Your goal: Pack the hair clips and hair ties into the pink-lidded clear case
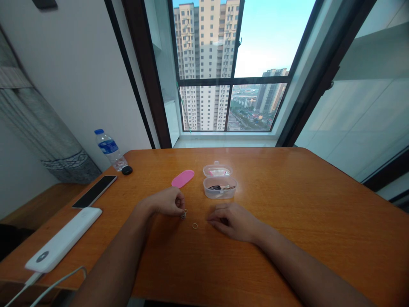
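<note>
My left hand [169,202] is closed in a pinch, thumb and fingertips at a small cluster of thin rings [183,215] just above or on the table. One more thin, pale ring [194,226] lies flat on the wood between my hands. To its right, my right hand [234,221] hovers low or rests, slightly blurred, with fingers bent toward the thumb; anything between its fingertips is hidden. Beyond both hands stands a clear plastic box [220,194], its lid [217,170] flipped back, with dark, thin items inside. A pink oval piece [182,178] lies beyond my left hand.
On the wooden table's [306,204] left side lie a white power bank [65,238] with a cable [60,283], a phone [95,191] and a round black object [127,170]. A water bottle [110,149] stands at the far left edge. A window lies beyond.
</note>
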`<state>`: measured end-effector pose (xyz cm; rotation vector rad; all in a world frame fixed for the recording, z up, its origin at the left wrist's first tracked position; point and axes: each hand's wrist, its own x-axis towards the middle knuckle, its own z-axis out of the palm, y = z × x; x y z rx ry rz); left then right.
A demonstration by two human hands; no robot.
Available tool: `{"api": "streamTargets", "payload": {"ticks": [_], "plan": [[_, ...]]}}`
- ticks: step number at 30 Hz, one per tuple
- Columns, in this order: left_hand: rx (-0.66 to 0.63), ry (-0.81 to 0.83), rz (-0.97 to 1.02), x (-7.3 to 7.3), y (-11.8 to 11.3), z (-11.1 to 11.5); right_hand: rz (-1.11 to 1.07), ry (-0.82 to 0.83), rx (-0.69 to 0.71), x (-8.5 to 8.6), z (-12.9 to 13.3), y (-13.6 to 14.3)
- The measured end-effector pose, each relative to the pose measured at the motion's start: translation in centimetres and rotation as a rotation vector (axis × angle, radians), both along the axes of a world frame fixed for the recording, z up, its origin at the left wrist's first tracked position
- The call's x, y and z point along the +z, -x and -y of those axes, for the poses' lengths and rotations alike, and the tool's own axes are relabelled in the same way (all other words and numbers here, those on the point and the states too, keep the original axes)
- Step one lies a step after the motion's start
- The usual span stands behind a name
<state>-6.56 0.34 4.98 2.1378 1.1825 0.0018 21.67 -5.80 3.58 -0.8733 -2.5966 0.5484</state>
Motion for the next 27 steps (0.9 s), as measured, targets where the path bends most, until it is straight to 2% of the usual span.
{"api": "streamTargets", "payload": {"ticks": [6,15,18,22,24,27], "plan": [[-0.025,-0.014,0.004,-0.5,0.1,-0.3,0.008,-0.005,0.001,-0.1,0.0,0.0],[-0.021,-0.010,0.058,-0.1,0.3,-0.2,0.007,-0.008,0.002,0.0,0.0,-0.1],[0.027,-0.198,0.109,-0.3,0.2,-0.6,0.001,-0.014,0.008,0.0,0.0,-0.1],[0.253,-0.690,0.077,-1.9,-0.4,-1.7,-0.015,-0.024,0.003,0.0,-0.1,-0.1],[0.386,-0.785,-0.026,-3.2,-0.6,-2.3,-0.031,-0.032,-0.004,-0.2,-0.2,-0.2],[0.468,-0.778,-0.119,-4.9,-0.5,-3.3,-0.055,-0.051,-0.011,-0.4,-0.2,-0.2]]}}
